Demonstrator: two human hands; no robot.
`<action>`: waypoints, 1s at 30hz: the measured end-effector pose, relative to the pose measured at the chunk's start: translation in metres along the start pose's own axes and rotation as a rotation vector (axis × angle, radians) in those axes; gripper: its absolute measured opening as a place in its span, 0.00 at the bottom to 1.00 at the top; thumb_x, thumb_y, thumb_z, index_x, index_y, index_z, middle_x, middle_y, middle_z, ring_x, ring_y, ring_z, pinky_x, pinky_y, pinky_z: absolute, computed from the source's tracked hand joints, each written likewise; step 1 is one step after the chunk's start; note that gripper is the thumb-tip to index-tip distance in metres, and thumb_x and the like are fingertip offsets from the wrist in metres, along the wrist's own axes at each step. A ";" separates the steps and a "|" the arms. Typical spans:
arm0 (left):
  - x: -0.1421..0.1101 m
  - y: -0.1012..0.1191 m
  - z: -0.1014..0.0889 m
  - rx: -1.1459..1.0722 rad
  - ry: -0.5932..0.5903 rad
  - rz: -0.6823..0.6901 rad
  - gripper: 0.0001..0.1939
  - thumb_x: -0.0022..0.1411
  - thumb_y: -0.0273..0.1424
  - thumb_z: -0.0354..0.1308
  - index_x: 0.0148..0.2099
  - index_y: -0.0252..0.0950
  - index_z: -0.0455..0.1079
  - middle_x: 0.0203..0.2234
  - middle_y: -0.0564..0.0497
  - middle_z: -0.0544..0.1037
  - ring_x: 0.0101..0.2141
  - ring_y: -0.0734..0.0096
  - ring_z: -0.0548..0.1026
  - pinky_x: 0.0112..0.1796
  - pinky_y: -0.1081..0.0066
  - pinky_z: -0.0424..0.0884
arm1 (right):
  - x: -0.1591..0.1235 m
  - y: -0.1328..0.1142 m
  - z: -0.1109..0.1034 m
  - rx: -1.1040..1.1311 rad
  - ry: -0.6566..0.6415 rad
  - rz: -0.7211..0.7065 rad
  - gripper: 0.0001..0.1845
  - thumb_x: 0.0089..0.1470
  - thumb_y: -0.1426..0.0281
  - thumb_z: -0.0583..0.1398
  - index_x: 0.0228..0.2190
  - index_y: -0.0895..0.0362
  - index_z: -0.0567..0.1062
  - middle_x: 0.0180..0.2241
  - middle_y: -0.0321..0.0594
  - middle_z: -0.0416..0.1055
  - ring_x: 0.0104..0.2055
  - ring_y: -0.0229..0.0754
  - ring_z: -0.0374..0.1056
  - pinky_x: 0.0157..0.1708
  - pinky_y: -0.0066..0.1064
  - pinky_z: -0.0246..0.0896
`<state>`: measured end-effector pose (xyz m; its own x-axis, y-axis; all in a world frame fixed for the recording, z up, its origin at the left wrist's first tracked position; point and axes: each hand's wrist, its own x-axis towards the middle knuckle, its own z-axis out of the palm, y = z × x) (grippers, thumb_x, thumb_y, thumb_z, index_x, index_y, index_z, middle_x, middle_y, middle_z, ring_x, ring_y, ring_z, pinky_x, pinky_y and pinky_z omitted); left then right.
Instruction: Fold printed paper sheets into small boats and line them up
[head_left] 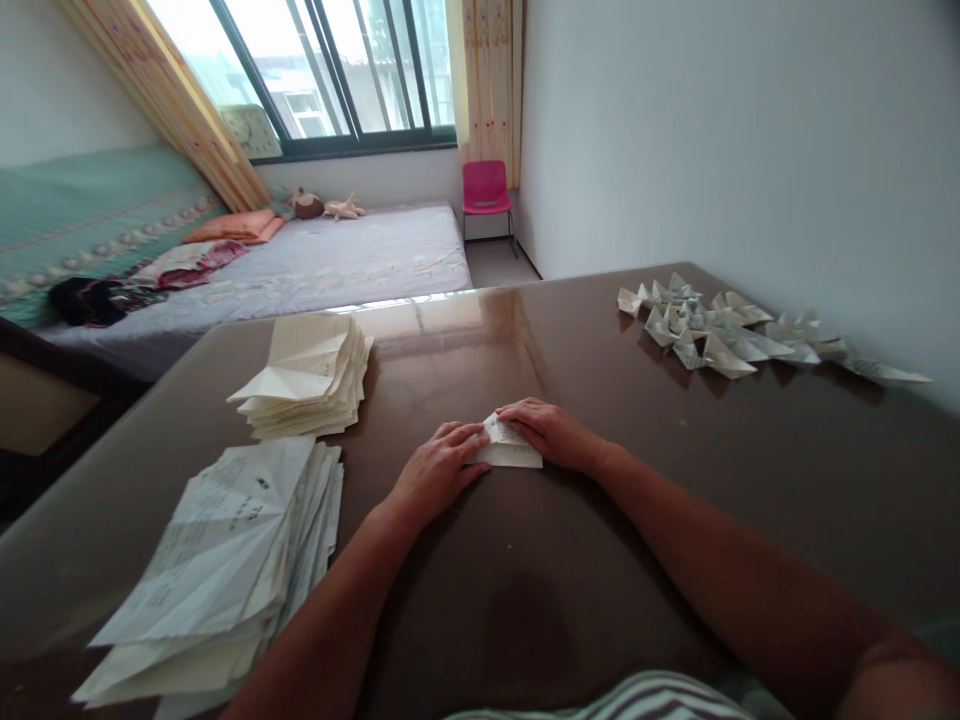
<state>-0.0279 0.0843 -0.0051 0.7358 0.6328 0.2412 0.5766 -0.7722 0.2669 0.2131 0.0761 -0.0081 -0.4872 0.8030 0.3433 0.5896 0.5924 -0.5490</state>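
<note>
A small folded piece of printed paper lies on the dark brown table in front of me. My left hand rests on its left edge, fingers flat and together, pressing it down. From the right, my right hand lies over the paper's top right part with its fingers pressed down on it. Both forearms reach in from the bottom of the view.
Two stacks of creased sheets sit to the left: one near, one farther back. A heap of folded paper figures lies at the far right by the wall. Beyond the table are a bed, a pink chair and a window.
</note>
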 end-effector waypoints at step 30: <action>0.008 0.020 0.005 0.409 0.146 0.082 0.09 0.69 0.30 0.47 0.42 0.38 0.70 0.38 0.52 0.78 0.41 0.69 0.72 0.38 0.69 0.64 | -0.007 -0.025 -0.003 -0.401 -0.116 0.091 0.20 0.58 0.66 0.57 0.52 0.58 0.71 0.49 0.46 0.72 0.51 0.48 0.62 0.47 0.39 0.56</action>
<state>-0.0089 0.0731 -0.0020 0.7438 0.5475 0.3834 0.6333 -0.7607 -0.1423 0.2033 0.0557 0.0057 -0.4775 0.8539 0.2071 0.8261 0.5165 -0.2251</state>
